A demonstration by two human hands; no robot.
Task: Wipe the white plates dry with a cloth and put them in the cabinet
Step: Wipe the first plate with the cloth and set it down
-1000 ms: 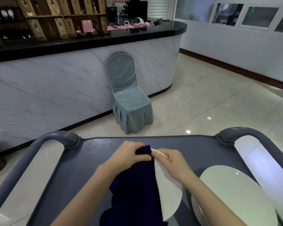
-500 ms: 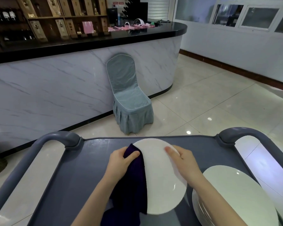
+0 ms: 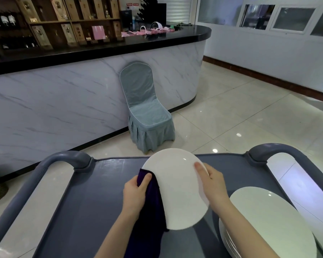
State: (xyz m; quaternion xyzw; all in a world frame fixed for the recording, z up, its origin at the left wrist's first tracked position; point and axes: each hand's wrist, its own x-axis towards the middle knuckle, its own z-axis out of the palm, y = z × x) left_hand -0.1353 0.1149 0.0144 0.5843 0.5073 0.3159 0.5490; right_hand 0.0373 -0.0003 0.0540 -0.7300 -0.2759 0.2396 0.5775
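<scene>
One white plate (image 3: 177, 187) is hovering above the cart (image 3: 86, 202), wiping apparently under way: right hand (image 3: 213, 185) is gripping its rim, left hand (image 3: 136, 190) is clutching the cloth (image 3: 151, 202) against its edge; next, probably finishing the drying.

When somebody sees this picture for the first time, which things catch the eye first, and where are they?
First the white plate, held tilted above the grey cart at bottom centre: the right hand grips its right edge and the left hand holds a purple cloth against its left edge. A stack of plates sits on the cart at bottom right. Behind, a covered chair stands in front of the marble counter.
</scene>
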